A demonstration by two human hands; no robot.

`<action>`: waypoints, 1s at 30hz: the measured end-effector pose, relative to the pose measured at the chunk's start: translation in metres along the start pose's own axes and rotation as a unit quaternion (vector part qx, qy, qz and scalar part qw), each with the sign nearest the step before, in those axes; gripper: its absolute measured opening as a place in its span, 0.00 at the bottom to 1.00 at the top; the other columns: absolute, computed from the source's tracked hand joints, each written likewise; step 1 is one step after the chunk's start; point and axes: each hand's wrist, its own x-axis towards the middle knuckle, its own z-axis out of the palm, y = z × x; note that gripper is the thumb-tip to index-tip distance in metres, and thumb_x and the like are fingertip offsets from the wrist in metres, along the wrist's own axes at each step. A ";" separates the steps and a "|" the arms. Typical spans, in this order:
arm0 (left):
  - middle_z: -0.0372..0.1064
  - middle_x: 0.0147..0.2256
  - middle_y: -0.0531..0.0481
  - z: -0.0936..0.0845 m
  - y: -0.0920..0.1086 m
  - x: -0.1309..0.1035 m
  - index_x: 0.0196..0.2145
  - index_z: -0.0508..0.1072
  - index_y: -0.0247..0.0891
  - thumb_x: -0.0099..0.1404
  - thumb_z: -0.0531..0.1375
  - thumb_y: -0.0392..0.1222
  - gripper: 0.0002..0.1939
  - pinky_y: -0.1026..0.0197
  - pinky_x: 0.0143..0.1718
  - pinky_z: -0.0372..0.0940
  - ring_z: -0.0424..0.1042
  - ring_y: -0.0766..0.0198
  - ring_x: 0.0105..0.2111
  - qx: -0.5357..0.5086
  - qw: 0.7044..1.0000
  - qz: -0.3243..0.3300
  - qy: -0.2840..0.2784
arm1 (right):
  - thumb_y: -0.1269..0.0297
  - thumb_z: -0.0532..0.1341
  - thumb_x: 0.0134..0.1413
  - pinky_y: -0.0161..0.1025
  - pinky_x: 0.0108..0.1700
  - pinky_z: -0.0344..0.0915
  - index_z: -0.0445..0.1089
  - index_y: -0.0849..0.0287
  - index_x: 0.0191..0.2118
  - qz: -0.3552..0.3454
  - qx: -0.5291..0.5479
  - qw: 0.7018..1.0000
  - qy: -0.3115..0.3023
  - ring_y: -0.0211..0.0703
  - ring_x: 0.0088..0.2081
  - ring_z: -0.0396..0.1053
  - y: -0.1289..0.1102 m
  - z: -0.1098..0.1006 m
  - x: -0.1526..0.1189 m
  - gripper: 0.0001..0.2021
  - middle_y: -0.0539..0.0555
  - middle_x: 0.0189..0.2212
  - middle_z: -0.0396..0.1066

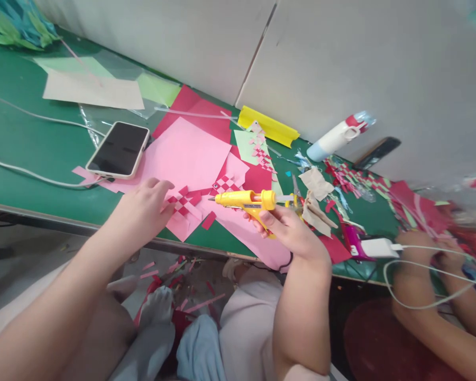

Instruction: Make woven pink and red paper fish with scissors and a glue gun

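My right hand (287,227) is closed around the handle of a yellow glue gun (241,199). Its nozzle points left, and a clear glue stick (287,199) sticks out of its back end. My left hand (146,206) is at the left edge of a woven pink-and-red paper piece (184,205), fingers bent and thumb apart from them, the thumb touching or just over the paper. Between the hands, beyond the nozzle, lies a checkered paper fish (228,182) with a small eye. A small red paper strip (209,220) rests below the nozzle.
A phone (121,149) with cables lies left, on pink paper (190,151). Behind are a yellow folded strip (267,126) and a white bottle (339,137). Scissors (296,193), scraps and a white charger (378,248) are to the right, near another person's hands (416,246).
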 end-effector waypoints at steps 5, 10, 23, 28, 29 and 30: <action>0.71 0.41 0.39 0.006 0.005 -0.018 0.40 0.75 0.34 0.66 0.49 0.37 0.15 0.51 0.42 0.66 0.70 0.52 0.39 0.092 0.985 0.138 0.049 | 0.38 0.56 0.56 0.37 0.32 0.63 0.66 0.59 0.30 0.021 -0.033 0.999 -0.023 0.38 0.28 0.65 -0.002 0.013 0.010 0.25 0.53 0.28 0.67; 0.70 0.44 0.36 0.016 0.011 -0.029 0.41 0.75 0.33 0.64 0.53 0.34 0.12 0.49 0.42 0.65 0.67 0.46 0.45 0.120 0.973 0.195 0.020 | 0.36 0.53 0.57 0.37 0.32 0.63 0.67 0.60 0.32 0.040 -0.071 0.996 -0.042 0.39 0.28 0.65 0.003 0.022 0.021 0.27 0.52 0.25 0.66; 0.70 0.45 0.35 0.018 0.015 -0.032 0.45 0.74 0.31 0.65 0.54 0.34 0.14 0.48 0.41 0.65 0.66 0.44 0.47 0.123 0.976 0.178 -0.033 | 0.41 0.52 0.61 0.36 0.32 0.64 0.66 0.60 0.38 0.043 -0.099 0.992 -0.058 0.38 0.29 0.66 -0.002 0.030 0.029 0.24 0.51 0.27 0.66; 0.70 0.46 0.35 0.015 0.017 -0.032 0.43 0.75 0.33 0.62 0.56 0.33 0.13 0.49 0.41 0.66 0.67 0.44 0.47 0.129 0.976 0.169 -0.049 | 0.40 0.51 0.61 0.38 0.34 0.63 0.65 0.58 0.35 0.037 -0.131 0.989 -0.052 0.39 0.29 0.67 0.000 0.029 0.029 0.23 0.51 0.26 0.67; 0.70 0.46 0.36 0.014 0.018 -0.032 0.42 0.75 0.33 0.61 0.56 0.32 0.13 0.49 0.41 0.66 0.67 0.45 0.46 0.131 0.976 0.165 -0.055 | 0.40 0.50 0.62 0.38 0.34 0.63 0.65 0.58 0.35 0.036 -0.137 0.989 -0.052 0.40 0.29 0.67 0.000 0.029 0.029 0.23 0.51 0.27 0.67; 0.70 0.47 0.36 0.013 0.018 -0.032 0.42 0.75 0.33 0.61 0.56 0.32 0.13 0.49 0.41 0.67 0.67 0.45 0.46 0.133 0.976 0.163 -0.060 | 0.40 0.50 0.62 0.38 0.34 0.63 0.65 0.58 0.35 0.036 -0.142 0.988 -0.052 0.40 0.29 0.67 -0.001 0.029 0.029 0.23 0.51 0.27 0.67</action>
